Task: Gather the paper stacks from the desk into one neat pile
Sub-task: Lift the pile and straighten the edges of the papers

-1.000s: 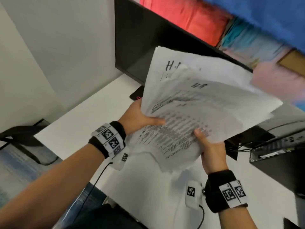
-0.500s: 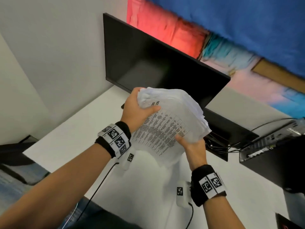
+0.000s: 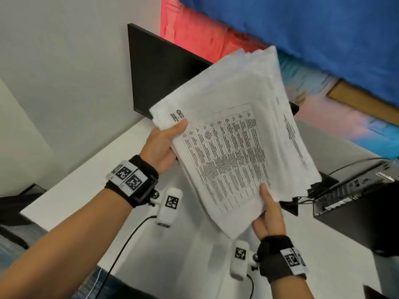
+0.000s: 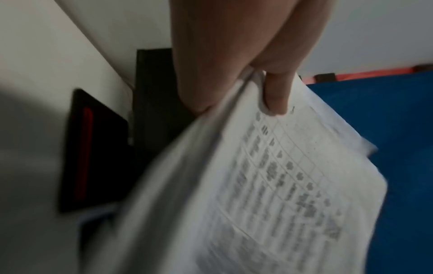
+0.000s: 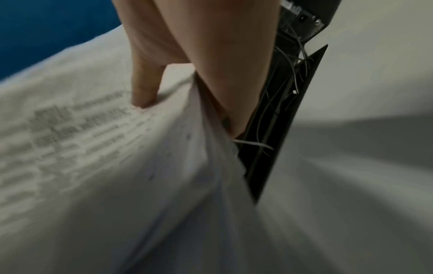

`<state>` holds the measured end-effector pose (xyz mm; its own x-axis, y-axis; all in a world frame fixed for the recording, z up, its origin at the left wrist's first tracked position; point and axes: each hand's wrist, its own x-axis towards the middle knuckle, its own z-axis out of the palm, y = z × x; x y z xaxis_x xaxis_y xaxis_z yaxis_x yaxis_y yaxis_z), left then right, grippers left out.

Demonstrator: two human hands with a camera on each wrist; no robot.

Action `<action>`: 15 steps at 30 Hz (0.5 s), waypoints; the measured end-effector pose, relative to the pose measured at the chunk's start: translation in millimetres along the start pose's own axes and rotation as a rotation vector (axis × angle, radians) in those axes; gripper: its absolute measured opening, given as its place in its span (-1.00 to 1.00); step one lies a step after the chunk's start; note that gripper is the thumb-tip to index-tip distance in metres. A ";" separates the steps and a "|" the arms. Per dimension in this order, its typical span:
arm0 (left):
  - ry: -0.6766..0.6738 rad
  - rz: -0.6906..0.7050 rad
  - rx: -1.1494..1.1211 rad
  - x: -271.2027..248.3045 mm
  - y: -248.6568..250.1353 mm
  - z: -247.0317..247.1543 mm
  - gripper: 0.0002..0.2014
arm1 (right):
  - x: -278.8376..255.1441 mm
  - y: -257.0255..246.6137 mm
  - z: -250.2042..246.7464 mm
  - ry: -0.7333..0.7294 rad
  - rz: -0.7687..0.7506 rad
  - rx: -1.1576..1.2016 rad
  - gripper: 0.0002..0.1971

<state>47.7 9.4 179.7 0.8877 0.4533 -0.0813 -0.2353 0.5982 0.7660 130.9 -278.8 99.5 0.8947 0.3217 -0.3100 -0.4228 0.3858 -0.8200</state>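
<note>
A thick stack of printed white papers (image 3: 233,143) is held in the air above the white desk (image 3: 90,182), tilted up toward the monitor. Its top sheet shows a table of text. My left hand (image 3: 164,143) grips the stack's left edge, thumb on top near the handwritten letters. My right hand (image 3: 269,214) grips the near right corner, thumb pressed on the top sheet. In the left wrist view the thumb (image 4: 274,96) pinches the paper stack (image 4: 257,185). In the right wrist view the thumb (image 5: 143,89) presses on the paper stack (image 5: 105,157). The fingers under the stack are hidden.
A black monitor (image 3: 159,72) stands at the back of the desk. A black computer box (image 3: 356,203) with cables sits at the right. A dark flat object with a red stripe (image 4: 91,152) lies on the desk by the monitor.
The stack was folded down and bunched between both hands half a second ago; now it is spread flat and raised higher, its far edge fanned toward the monitor. Both hands keep their grip.
</note>
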 end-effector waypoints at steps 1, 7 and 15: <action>0.064 0.019 0.062 1.4 -2.9 -7.7 -0.57 | -1.0 -11.5 -2.3 0.041 -0.038 -0.018 -0.07; 0.174 0.134 0.683 9.7 -5.4 -42.7 -0.63 | -6.2 -60.1 -5.8 0.097 -0.368 -0.334 -0.66; 0.334 0.350 0.740 -1.3 -44.6 -18.4 -0.38 | -22.1 -32.2 12.3 0.135 -0.440 -0.493 -0.68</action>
<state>49.8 -5.7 133.9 0.6232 0.7690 0.1422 -0.0528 -0.1400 0.9887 123.0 -287.7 138.7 0.9922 0.1021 0.0717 0.0715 0.0059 -0.9974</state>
